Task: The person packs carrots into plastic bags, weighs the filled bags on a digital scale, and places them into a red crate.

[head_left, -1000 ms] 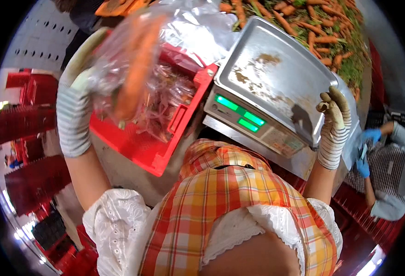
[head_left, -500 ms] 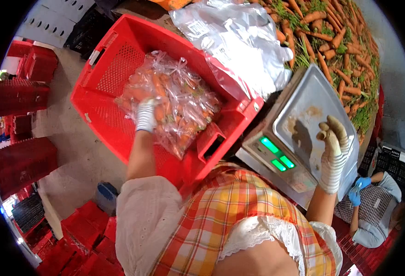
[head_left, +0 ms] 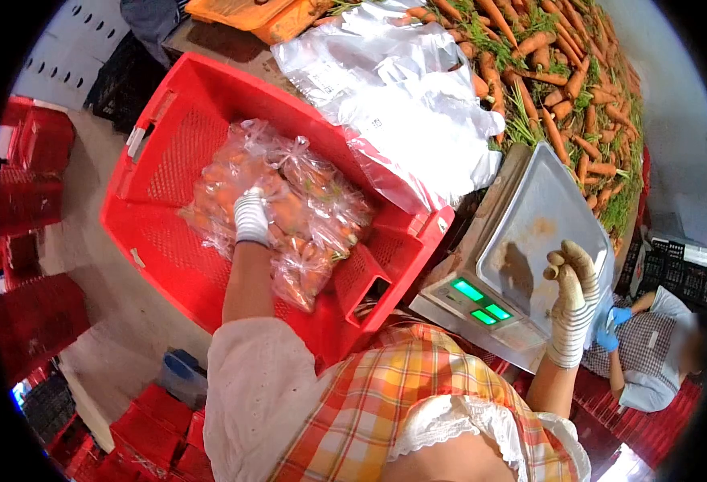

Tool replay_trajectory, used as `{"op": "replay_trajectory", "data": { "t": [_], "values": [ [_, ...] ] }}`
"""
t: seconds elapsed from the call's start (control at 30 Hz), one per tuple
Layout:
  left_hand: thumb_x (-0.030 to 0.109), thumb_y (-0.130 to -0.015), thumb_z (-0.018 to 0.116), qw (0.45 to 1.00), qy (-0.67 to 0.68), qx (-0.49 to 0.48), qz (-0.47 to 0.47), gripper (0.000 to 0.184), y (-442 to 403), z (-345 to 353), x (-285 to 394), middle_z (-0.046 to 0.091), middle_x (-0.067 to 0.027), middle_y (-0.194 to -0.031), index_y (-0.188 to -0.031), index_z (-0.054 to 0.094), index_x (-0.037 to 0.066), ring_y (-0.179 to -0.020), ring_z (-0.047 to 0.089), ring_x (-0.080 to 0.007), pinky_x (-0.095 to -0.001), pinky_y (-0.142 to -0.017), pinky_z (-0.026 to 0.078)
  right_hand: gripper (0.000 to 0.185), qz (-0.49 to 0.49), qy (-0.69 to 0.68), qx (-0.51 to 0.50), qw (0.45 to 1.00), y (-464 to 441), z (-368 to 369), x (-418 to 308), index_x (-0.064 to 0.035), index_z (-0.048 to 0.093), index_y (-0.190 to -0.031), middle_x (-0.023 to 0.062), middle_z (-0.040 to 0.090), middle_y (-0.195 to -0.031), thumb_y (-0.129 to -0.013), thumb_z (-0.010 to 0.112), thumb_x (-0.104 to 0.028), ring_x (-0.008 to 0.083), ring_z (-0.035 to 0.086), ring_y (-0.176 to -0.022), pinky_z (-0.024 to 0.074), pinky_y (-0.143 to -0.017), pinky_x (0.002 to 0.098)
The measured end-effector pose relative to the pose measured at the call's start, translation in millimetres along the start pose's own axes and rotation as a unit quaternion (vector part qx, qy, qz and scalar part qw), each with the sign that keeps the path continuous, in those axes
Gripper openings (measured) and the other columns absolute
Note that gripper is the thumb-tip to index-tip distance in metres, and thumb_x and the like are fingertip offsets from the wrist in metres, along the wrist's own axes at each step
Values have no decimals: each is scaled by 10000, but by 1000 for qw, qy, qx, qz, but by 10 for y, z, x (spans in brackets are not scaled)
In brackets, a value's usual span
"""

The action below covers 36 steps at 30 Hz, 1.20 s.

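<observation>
My left hand (head_left: 251,217), in a striped glove, reaches into the red crate (head_left: 161,233) and touches the bagged carrots (head_left: 289,210); its fingertips are lost among the plastic. Several clear, knotted bags lie together in the crate. Over the right part of the metal weighing scale (head_left: 534,233) my right hand (head_left: 572,301) is raised, its gloved fingers curved and apart, holding nothing. Some brown dirt marks the scale's tray, and its green displays are lit. Between crate and scale lies a stack of clear plastic bags (head_left: 402,104), partly draped over the crate's rim.
Loose carrots with green tops (head_left: 562,88) are heaped behind the scale. An orange tray (head_left: 261,16) sits at the top. Another person in blue gloves (head_left: 643,345) is at the right. Stacked red crates (head_left: 40,321) stand on the left.
My left hand has gone down into the crate, and the carrot bag it carried now lies among the others. The view has turned toward the crate. My right hand remains raised by the scale.
</observation>
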<state>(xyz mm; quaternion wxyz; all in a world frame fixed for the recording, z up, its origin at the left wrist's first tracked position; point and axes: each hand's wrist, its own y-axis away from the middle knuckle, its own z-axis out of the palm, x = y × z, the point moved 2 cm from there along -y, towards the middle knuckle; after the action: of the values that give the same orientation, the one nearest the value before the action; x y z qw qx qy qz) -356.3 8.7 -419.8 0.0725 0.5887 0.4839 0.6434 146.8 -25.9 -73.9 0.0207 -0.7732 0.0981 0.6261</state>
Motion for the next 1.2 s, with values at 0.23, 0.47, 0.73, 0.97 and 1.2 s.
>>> {"op": "replay_trajectory", "data": {
  "t": [0.23,0.47,0.73,0.97,1.2],
  "values": [
    [301,-790,486,978,208,14,5,287,71,351,-269,574,-121,-796,-860,578,39,-677,529,-254,-384,-597,442,322,-11,-33,-5,999,-31,40,-31,2,558,-1126,92,621,-964,-830,569,-125,163,592,-885,472,-738,299],
    [424,-792,479,893,-415,-136,106,480,-117,184,-160,605,-187,-985,-965,585,-11,-864,582,-316,-422,-758,451,309,-13,-25,26,999,29,-228,-87,8,551,-1128,93,623,-961,-840,541,-103,162,592,-887,484,-740,294],
    [349,-677,695,546,-465,-201,667,457,2297,1741,1720,569,-155,-1053,-1010,599,50,-979,532,-322,-407,-858,420,320,-5,-48,64,997,147,-514,-91,15,544,-1137,106,610,-994,-844,553,-114,175,587,-911,483,-759,294],
    [252,-723,695,623,-510,-419,420,290,1649,2121,1718,631,-99,-823,-924,678,43,-777,603,-216,-313,-725,477,307,-1,-77,96,992,204,-785,-23,18,552,-1121,115,621,-973,-853,554,-131,162,589,-883,482,-751,290],
    [214,-813,655,865,-164,-419,224,263,1730,2196,2408,647,-37,-832,-951,648,-10,-720,565,-103,-234,-642,463,384,10,-123,-41,991,-107,-523,-137,3,552,-1129,152,628,-1007,-871,546,-282,196,612,-899,493,-770,293]
  ]
}}
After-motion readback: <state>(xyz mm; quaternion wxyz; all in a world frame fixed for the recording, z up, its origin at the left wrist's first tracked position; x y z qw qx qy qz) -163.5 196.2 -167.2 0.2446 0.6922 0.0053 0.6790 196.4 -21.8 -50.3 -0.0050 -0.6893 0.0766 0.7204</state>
